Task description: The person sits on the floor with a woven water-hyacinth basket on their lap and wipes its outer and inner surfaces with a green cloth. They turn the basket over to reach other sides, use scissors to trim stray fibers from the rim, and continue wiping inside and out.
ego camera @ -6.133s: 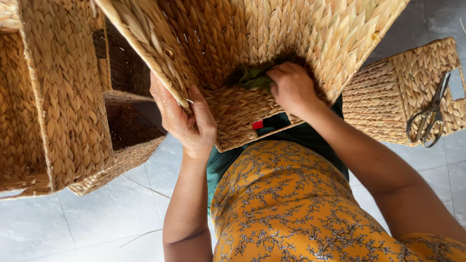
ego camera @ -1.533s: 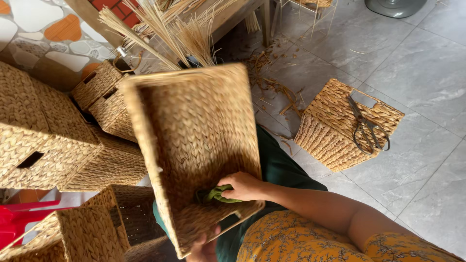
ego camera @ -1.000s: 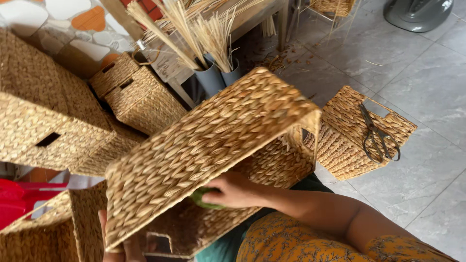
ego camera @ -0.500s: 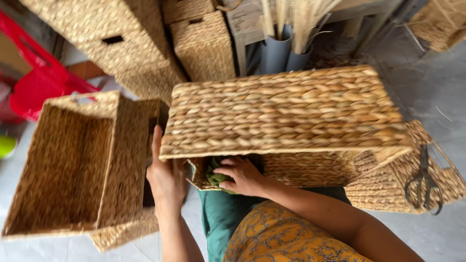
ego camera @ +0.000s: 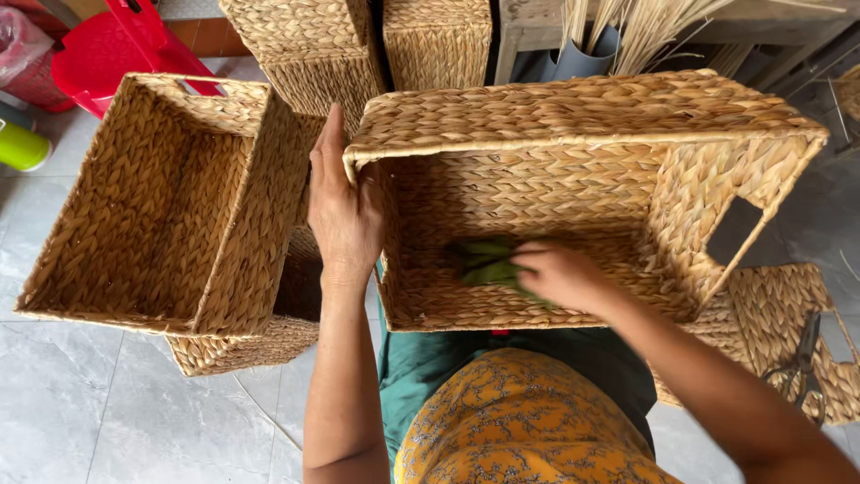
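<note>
On the person's lap, over the green and orange clothing, a woven basket [ego camera: 573,116] lies tipped on its side with its open mouth toward the camera. The right hand [ego camera: 560,276] reaches inside it, fingers closed on a green cloth [ego camera: 488,262] pressed against the lower inner wall. The left hand [ego camera: 343,211] lies flat along the basket's left edge, fingers stretched out and released, bracing rather than gripping. The basket looks light for its bulk and fairly stiff, with a rough plaited surface that should not slip; the firm rim and the cut-out handle hole [ego camera: 736,235] in the right wall seem the best places to hold it, while the thin woven walls would likely flex under a hard squeeze. The cloth looks soft and limp. To the left, a second, empty basket [ego camera: 233,215] rests on another one on the tiled floor [ego camera: 107,421], and scissors [ego camera: 800,369] lie on a basket at the far right. Further off stand more baskets, a red plastic stool [ego camera: 107,49] and bundled dry stalks [ego camera: 645,22].
</note>
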A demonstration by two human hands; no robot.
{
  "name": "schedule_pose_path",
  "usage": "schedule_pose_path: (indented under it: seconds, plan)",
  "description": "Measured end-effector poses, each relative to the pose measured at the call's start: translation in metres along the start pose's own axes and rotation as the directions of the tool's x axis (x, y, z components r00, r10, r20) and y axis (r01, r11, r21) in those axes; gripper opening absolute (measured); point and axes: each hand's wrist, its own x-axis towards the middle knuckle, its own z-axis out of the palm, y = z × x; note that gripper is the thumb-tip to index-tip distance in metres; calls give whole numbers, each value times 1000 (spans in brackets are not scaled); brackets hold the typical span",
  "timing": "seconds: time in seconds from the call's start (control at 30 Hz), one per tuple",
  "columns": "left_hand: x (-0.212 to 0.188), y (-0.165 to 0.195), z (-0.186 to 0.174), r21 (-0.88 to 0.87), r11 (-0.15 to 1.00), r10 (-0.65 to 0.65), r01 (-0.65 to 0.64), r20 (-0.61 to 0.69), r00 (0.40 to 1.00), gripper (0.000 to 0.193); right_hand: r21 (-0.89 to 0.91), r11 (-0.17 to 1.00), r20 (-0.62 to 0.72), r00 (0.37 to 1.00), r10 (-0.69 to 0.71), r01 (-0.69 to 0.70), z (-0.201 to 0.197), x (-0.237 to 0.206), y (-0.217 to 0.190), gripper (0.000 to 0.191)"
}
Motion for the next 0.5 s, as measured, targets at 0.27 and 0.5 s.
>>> schedule_pose_path:
  seconds: [0.27, 0.5]
  plan:
    - [9, -9, 29, -705, 702, -77, 104, 70, 995, 62, -149, 910, 7, 919, 393, -388, -14, -40, 55, 28]
    - [-1, -14, 34, -682, 728, -44, 65, 49, 998, 57, 143, 948, 313, 921, 230, -285, 35, 28, -66, 34]
